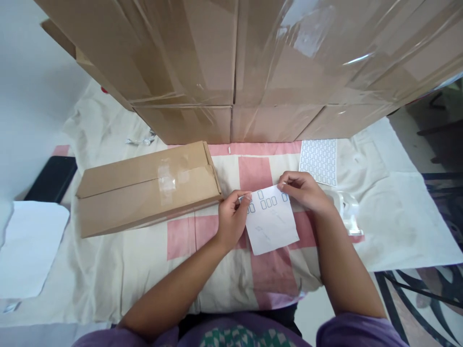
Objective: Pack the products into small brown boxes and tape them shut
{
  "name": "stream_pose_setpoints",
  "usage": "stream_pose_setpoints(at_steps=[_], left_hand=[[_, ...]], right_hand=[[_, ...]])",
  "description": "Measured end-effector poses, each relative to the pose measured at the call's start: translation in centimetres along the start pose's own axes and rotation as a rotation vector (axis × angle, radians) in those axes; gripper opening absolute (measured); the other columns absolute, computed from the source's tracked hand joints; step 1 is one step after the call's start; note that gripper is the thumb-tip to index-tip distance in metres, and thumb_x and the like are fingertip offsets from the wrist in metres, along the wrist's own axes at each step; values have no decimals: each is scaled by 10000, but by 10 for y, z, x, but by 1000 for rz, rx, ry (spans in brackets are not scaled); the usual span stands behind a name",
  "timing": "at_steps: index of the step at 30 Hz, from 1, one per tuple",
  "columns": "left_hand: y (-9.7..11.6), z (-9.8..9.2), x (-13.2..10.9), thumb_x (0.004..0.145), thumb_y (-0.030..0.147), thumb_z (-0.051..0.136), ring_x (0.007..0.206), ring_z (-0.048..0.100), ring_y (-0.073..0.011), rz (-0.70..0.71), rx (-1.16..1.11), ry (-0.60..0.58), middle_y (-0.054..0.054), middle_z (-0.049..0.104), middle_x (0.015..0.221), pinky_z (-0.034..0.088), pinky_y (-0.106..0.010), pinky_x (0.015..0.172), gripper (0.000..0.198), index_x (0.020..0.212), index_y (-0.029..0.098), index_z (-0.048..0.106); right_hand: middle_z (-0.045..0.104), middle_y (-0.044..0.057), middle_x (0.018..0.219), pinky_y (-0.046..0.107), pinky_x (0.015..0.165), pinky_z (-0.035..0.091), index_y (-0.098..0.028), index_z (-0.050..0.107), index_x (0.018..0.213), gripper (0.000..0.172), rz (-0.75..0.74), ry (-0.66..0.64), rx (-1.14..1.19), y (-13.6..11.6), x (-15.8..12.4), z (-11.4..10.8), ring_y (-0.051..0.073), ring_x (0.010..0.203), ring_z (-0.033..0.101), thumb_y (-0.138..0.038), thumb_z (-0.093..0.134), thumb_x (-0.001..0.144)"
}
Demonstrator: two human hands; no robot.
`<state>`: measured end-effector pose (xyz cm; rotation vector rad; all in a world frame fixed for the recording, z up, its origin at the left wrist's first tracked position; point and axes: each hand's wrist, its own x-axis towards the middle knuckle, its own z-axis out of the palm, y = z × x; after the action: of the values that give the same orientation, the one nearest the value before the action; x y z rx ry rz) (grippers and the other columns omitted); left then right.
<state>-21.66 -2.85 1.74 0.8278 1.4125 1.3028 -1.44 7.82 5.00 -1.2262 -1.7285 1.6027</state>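
A white sticker sheet (274, 230) with a few small blue-outlined labels near its top edge is held up in front of me. My left hand (233, 217) pinches its upper left corner between thumb and fingers. At the upper right corner, my right hand (302, 189) has its thumb and fingertips pressed together on the sheet. Whether a loose label is in the right fingertips is too small to tell. Left of my hands lies a long taped cardboard box (148, 190), its right end close to my left hand.
Large taped cardboard boxes (184, 58) stand stacked along the back. A fuller label sheet (318, 161) and a clear tape roll (349, 209) lie to the right. At the left are a black phone-like object (52, 179) and white paper (32, 248). A checked cloth (144, 274) covers the surface.
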Motion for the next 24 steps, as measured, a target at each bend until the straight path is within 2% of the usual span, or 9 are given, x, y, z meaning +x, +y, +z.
stream_pose_setpoints(at_steps=[4,8,12,15,18,21,24], left_hand=[[0,1,0,968,538,616,737,608,-150,25,-23,0,-23,699,809,472,-245,651,353,965,203,726],[-2,1,1,1002,518,565,865,665,-175,69,1,-5,-45,754,959,512,-270,764,359,1059,204,730],[-2,0,4,1017,527,531,949,676,-192,80,-3,14,-55,752,1054,521,-292,829,391,1155,220,727],[1,0,4,947,546,639,806,659,-170,19,-73,-3,-32,732,935,511,-261,695,413,1207,230,700],[4,1,2,857,508,765,693,612,-143,-25,-76,-56,-1,688,804,469,-230,605,381,1088,210,713],[5,1,1,915,507,700,699,596,-134,0,-19,-76,-2,675,775,460,-223,613,320,943,190,720],[3,0,2,988,516,593,708,595,-132,8,3,-61,-6,674,787,466,-227,619,343,982,196,717]], right_hand=[[621,-5,698,257,599,418,-189,640,736,260,4,-4,46,-2,0,0,130,640,570,-370,730,900],[620,-18,697,241,607,427,-195,649,750,235,-4,10,118,0,2,2,117,638,574,-353,725,907],[685,-7,754,243,612,469,-203,701,830,189,50,-95,198,3,0,3,147,681,640,-371,787,845],[731,18,774,261,596,503,-192,749,850,223,160,-129,200,4,-2,5,195,714,691,-379,845,775],[741,29,740,262,556,497,-182,768,814,248,207,-83,200,5,-3,8,202,665,692,-411,851,766],[743,27,724,261,549,500,-189,775,805,255,212,-40,217,5,-4,11,190,630,682,-438,830,794],[741,23,722,260,554,506,-194,775,807,289,229,-14,238,5,-5,11,173,599,666,-481,796,827]])
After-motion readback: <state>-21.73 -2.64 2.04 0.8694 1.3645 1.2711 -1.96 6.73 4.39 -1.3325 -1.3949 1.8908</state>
